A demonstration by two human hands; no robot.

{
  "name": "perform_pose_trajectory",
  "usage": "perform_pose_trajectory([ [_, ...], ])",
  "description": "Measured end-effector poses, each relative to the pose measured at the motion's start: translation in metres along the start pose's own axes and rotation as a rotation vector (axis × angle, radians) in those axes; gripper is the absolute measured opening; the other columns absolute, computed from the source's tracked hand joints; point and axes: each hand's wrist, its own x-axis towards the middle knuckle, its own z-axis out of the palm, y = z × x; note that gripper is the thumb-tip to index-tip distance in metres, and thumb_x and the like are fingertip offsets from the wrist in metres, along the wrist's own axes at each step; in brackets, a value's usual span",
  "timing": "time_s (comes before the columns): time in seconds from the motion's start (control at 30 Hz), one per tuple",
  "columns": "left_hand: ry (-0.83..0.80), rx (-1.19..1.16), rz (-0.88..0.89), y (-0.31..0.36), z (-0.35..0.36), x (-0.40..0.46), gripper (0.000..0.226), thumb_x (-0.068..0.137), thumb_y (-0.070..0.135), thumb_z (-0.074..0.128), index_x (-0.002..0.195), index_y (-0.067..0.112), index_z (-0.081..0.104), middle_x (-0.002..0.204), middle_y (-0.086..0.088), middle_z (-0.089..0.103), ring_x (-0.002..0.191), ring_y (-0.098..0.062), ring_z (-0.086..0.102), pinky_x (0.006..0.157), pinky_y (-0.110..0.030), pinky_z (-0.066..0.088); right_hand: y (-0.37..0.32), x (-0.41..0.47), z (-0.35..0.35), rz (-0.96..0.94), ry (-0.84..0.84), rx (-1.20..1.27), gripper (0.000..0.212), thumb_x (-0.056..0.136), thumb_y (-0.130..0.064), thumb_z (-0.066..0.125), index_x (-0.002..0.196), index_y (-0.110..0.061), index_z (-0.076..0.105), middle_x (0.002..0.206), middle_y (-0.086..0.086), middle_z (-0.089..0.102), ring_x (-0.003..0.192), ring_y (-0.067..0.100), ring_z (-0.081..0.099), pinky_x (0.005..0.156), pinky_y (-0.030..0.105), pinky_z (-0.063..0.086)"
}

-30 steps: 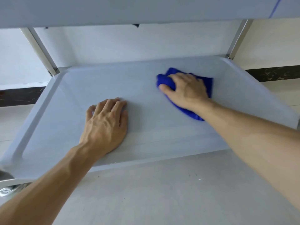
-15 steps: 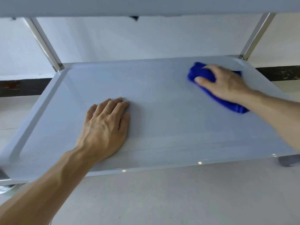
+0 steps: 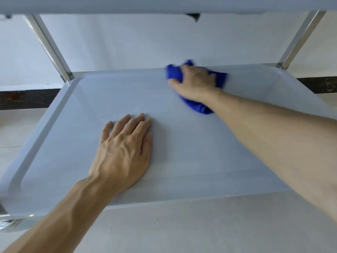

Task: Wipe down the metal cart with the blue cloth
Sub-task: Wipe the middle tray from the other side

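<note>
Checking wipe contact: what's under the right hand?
The bunched blue cloth lies under the right hand, on the cart shelf. The shelf patch beneath is covered.

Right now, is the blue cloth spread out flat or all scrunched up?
Scrunched up. The blue cloth bulges in bunched folds around the right hand, which grips it against the cart shelf.

There is one view only, from a camera on the person's head. It looks forward and down, from close above the near edge of the cart's lower shelf, under the shelf above. Both forearms reach in from the bottom corners. Wide angle: the uprights splay outward. Beyond the shelf it faces a pale wall, with floor nearest.
</note>
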Motion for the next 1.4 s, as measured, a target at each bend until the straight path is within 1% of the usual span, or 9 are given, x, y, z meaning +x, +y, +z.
perform_pose_trajectory([
  [0.1, 0.011, 0.036, -0.007, -0.001, -0.001, -0.001, 0.049, 0.097, 0.037, 0.032, 0.137, 0.023, 0.055, 0.146, 0.005, 0.052, 0.139, -0.023, 0.041, 0.115, -0.048, 0.03, -0.055, -0.019, 0.017, -0.487, -0.092, 0.031, 0.056, 0.092, -0.063, 0.047, 0.136, -0.029, 0.052, 0.146, -0.006, 0.053, 0.135, 0.024, 0.047, 0.107, 0.048, 0.038],
  [0.17, 0.009, 0.052, -0.019, 0.0, -0.001, -0.002, 0.049, 0.096, 0.037, 0.031, 0.137, 0.024, 0.055, 0.146, 0.007, 0.051, 0.139, -0.021, 0.041, 0.115, -0.046, 0.03, -0.061, -0.024, 0.02, -0.6, -0.123, 0.115, 0.054, 0.093, -0.061, 0.049, 0.139, -0.033, 0.052, 0.144, -0.015, 0.054, 0.133, 0.016, 0.048, 0.105, 0.038, 0.036],
  [0.3, -0.019, 0.034, -0.052, -0.001, -0.004, -0.003, 0.051, 0.096, 0.043, 0.024, 0.139, 0.033, 0.049, 0.151, 0.016, 0.044, 0.144, -0.013, 0.033, 0.119, -0.043, 0.026, -0.013, -0.007, 0.008, -0.524, -0.079, 0.115, 0.056, 0.092, -0.061, 0.054, 0.141, -0.033, 0.051, 0.144, -0.008, 0.057, 0.133, 0.017, 0.051, 0.106, 0.032, 0.04],
  [0.47, -0.012, 0.015, -0.061, 0.002, -0.005, -0.001, 0.051, 0.096, 0.044, 0.023, 0.139, 0.034, 0.048, 0.15, 0.017, 0.043, 0.145, -0.011, 0.032, 0.119, -0.042, 0.025, 0.123, 0.004, -0.027, -0.06, 0.046, 0.052, 0.058, 0.094, -0.061, 0.053, 0.141, -0.028, 0.051, 0.146, 0.009, 0.055, 0.132, 0.03, 0.052, 0.108, 0.039, 0.042],
  [0.67, -0.029, 0.011, -0.079, 0.002, -0.001, 0.002, 0.04, 0.102, 0.036, 0.032, 0.139, 0.033, 0.047, 0.15, 0.016, 0.042, 0.144, -0.013, 0.031, 0.12, -0.041, 0.022, 0.221, -0.036, -0.053, 0.365, 0.13, -0.037, 0.063, 0.086, -0.074, 0.035, 0.11, -0.018, 0.051, 0.112, 0.016, 0.063, 0.104, 0.041, 0.057, 0.089, 0.05, 0.042],
  [0.9, -0.035, 0.004, -0.071, 0.0, -0.007, -0.002, 0.039, 0.101, 0.035, 0.033, 0.136, 0.032, 0.049, 0.148, 0.014, 0.046, 0.141, -0.015, 0.036, 0.118, -0.044, 0.026, 0.164, -0.085, -0.037, 0.247, 0.138, -0.07, 0.059, 0.094, -0.064, 0.042, 0.124, -0.014, 0.056, 0.134, 0.015, 0.059, 0.126, 0.039, 0.051, 0.103, 0.053, 0.04],
  [1.1, -0.039, 0.02, -0.04, 0.007, -0.015, -0.004, 0.05, 0.092, 0.042, 0.028, 0.133, 0.029, 0.054, 0.143, 0.01, 0.052, 0.136, -0.02, 0.044, 0.114, -0.046, 0.033, 0.116, -0.176, -0.027, -0.307, 0.124, 0.018, 0.058, 0.094, -0.053, 0.056, 0.138, -0.015, 0.057, 0.147, 0.007, 0.053, 0.139, 0.03, 0.046, 0.109, 0.05, 0.038],
  [1.3, -0.032, 0.031, 0.005, 0.008, -0.015, -0.004, 0.051, 0.092, 0.041, 0.029, 0.132, 0.024, 0.057, 0.141, 0.004, 0.055, 0.132, -0.026, 0.049, 0.11, -0.046, 0.035, 0.183, -0.216, -0.068, -0.491, -0.219, 0.164, 0.052, 0.095, -0.046, 0.059, 0.143, -0.027, 0.051, 0.159, -0.011, 0.038, 0.151, 0.004, 0.021, 0.123, 0.025, 0.017],
  [1.4, -0.011, 0.02, -0.008, 0.011, -0.014, -0.004, 0.039, 0.097, 0.03, 0.042, 0.129, 0.017, 0.061, 0.137, -0.004, 0.059, 0.127, -0.035, 0.053, 0.106, -0.054, 0.04, 0.238, -0.241, -0.088, -0.351, -0.136, 0.152, 0.047, 0.095, -0.05, 0.058, 0.138, -0.03, 0.054, 0.152, -0.017, 0.044, 0.145, -0.004, 0.029, 0.121, 0.026, 0.024],
])
